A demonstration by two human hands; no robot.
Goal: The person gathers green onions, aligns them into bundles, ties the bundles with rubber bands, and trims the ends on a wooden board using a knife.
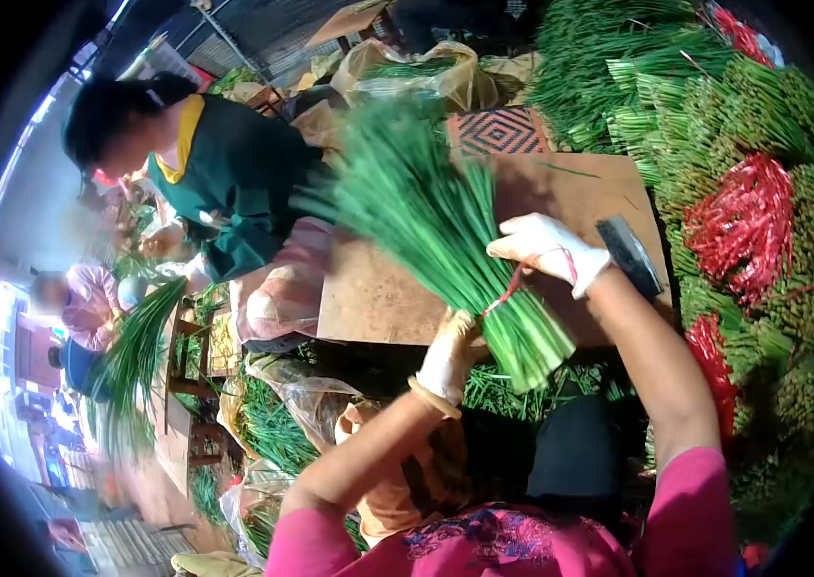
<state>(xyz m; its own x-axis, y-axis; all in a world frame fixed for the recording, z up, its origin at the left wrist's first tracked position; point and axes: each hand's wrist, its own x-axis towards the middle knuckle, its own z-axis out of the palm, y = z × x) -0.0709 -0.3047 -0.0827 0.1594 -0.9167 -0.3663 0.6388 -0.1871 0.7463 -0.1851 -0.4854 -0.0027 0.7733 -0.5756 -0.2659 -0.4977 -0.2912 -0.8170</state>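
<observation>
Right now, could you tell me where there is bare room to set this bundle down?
The brown board is bare left of the chive bundle and behind the right hand. Stacked tied bunches crowd its right side.

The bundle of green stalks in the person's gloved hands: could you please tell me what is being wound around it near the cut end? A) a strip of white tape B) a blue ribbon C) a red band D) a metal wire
C: a thin red band runs from the right hand across the bundle of green stalks, while the left hand steadies the bundle from below.
</observation>
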